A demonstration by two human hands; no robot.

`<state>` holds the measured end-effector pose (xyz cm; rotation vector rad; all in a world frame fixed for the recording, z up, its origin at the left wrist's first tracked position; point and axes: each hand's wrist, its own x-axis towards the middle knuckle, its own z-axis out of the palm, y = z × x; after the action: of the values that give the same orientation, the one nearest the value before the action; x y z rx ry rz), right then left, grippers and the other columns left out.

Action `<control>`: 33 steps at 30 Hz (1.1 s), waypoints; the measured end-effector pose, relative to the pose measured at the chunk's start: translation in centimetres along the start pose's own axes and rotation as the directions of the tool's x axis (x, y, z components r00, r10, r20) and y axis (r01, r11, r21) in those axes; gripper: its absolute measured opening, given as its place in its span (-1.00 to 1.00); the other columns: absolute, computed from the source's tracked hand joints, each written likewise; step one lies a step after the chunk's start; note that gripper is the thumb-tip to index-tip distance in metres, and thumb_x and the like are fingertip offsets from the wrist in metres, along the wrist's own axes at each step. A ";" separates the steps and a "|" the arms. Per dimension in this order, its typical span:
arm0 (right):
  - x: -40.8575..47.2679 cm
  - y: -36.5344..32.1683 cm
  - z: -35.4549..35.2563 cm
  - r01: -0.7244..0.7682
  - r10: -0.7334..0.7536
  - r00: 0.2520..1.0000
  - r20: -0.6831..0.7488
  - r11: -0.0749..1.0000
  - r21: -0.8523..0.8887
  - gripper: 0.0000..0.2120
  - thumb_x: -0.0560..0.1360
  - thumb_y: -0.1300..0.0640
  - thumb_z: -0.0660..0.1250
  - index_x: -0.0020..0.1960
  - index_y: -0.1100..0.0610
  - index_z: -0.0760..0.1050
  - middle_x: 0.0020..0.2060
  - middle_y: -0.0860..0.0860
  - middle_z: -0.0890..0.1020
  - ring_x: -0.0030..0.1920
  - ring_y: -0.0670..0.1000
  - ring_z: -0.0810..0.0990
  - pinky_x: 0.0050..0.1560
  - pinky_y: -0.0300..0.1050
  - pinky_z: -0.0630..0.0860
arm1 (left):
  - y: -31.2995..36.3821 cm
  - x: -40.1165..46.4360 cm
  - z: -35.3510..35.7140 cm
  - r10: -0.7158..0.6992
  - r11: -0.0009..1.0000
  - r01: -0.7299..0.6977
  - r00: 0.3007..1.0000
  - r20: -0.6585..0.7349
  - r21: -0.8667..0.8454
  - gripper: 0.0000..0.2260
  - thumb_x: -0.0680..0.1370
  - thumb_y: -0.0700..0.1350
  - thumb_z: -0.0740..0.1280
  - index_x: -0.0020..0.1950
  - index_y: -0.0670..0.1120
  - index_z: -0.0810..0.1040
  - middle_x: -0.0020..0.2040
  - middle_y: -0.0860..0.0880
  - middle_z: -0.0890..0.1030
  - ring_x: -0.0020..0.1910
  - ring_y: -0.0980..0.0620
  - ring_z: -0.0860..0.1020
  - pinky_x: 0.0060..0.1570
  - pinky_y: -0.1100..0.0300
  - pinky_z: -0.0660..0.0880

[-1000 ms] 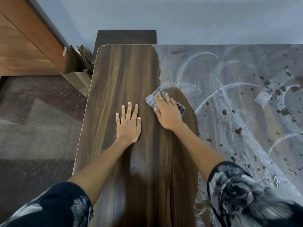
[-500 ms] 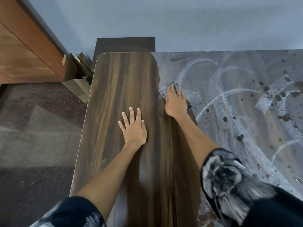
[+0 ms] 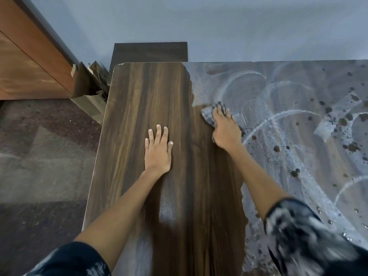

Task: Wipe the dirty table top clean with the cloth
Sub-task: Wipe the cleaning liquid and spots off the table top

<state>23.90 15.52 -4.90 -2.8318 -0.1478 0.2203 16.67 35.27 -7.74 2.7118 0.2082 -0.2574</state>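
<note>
The dark wood table top [image 3: 143, 108] is bare and clean on its left strip. Its right part is covered by a grey-white smeared film [image 3: 298, 108] with brown spots. My right hand [image 3: 226, 130] presses a grey checked cloth [image 3: 208, 114] flat on the table, right at the border between clean wood and film. Only the cloth's far and left edges show past my fingers. My left hand [image 3: 159, 150] lies flat on the clean wood, fingers spread, holding nothing.
A blue wall runs behind the table. A dark board [image 3: 149, 51] stands beyond the far edge. Left of the table are a brown paper bag [image 3: 89, 84], a wooden cabinet [image 3: 29, 62] and speckled floor [image 3: 39, 156]. Water drops [image 3: 346, 236] sit at the near right.
My right hand with the cloth slid away from me and to the right, onto the edge of the film. My left hand stayed flat in place.
</note>
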 end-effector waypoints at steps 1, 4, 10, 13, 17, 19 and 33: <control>2.1 -0.5 -0.2 -0.006 0.006 1.000 0.010 1.000 0.007 -0.41 0.51 0.32 0.16 0.49 0.20 0.05 0.50 0.12 0.10 0.50 0.18 0.03 0.47 0.05 0.06 | 0.2 0.3 -0.1 -0.006 1.000 0.006 1.000 0.010 -0.004 -0.55 0.65 -0.03 -0.02 0.52 -0.07 -0.02 0.54 -0.07 -0.07 0.51 -0.13 -0.18 0.45 -0.01 -0.16; 5.6 -2.9 0.2 0.054 -0.055 0.998 0.043 0.998 0.020 -0.41 0.50 0.32 0.17 0.48 0.20 0.07 0.50 0.14 0.11 0.50 0.19 0.03 0.47 0.04 0.02 | 0.7 1.1 -0.5 -0.007 1.000 0.007 0.999 0.035 -0.023 -0.54 0.64 -0.03 -0.01 0.52 -0.08 -0.03 0.55 -0.07 -0.09 0.50 -0.15 -0.18 0.45 -0.01 -0.16; -1.3 -3.1 2.2 0.376 -0.377 0.922 0.088 0.926 0.035 -0.41 0.53 0.32 0.12 0.51 0.11 0.05 0.51 0.01 0.13 0.51 0.04 0.02 0.48 -0.09 -0.06 | 0.8 2.9 -0.7 0.012 1.000 -0.012 1.000 0.015 -0.021 -0.54 0.64 -0.08 -0.02 0.52 -0.12 -0.03 0.55 -0.07 -0.08 0.51 -0.13 -0.16 0.45 0.01 -0.14; -4.5 0.3 1.6 0.331 -0.332 0.940 0.086 0.943 0.026 -0.41 0.54 0.27 0.10 0.52 0.05 0.03 0.51 -0.07 0.09 0.52 -0.03 -0.03 0.47 -0.15 -0.10 | 0.8 3.8 -0.7 0.025 1.000 -0.025 1.000 0.000 -0.012 -0.55 0.65 -0.10 -0.04 0.52 -0.14 -0.03 0.55 -0.07 -0.07 0.51 -0.12 -0.15 0.46 0.03 -0.13; -0.1 2.3 0.2 0.139 -0.139 0.990 0.012 0.990 -0.025 -0.46 0.57 0.25 0.10 0.52 0.12 0.05 0.51 0.00 0.11 0.52 0.06 0.02 0.48 -0.04 0.00 | 0.9 4.7 -0.5 0.039 0.998 -0.038 0.999 -0.026 0.043 -0.55 0.65 -0.09 -0.06 0.51 -0.17 -0.04 0.54 -0.09 -0.06 0.51 -0.11 -0.14 0.46 0.04 -0.12; 3.8 1.8 -0.2 0.042 -0.042 0.999 -0.016 0.999 -0.026 -0.47 0.57 0.26 0.09 0.51 0.17 0.04 0.51 0.07 0.11 0.51 0.13 0.03 0.48 0.02 0.03 | 1.0 4.9 -0.4 0.055 0.994 -0.053 0.998 -0.025 0.095 -0.54 0.65 -0.07 -0.08 0.51 -0.18 -0.07 0.54 -0.11 -0.08 0.51 -0.11 -0.14 0.47 0.05 -0.13; -0.6 0.4 0.8 0.306 -0.305 0.950 0.058 0.952 -0.004 -0.47 0.59 0.18 0.06 0.52 0.06 0.00 0.51 -0.07 0.07 0.52 -0.04 -0.04 0.47 -0.15 -0.11 | 1.0 8.9 -1.0 0.125 0.976 -0.121 0.992 -0.014 0.182 -0.55 0.65 -0.07 -0.09 0.51 -0.17 -0.08 0.54 -0.09 -0.07 0.52 -0.07 -0.13 0.47 0.08 -0.13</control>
<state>23.20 15.34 -5.72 -2.7669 -0.5971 0.2305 25.67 35.73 -8.31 2.8956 0.0240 -0.2149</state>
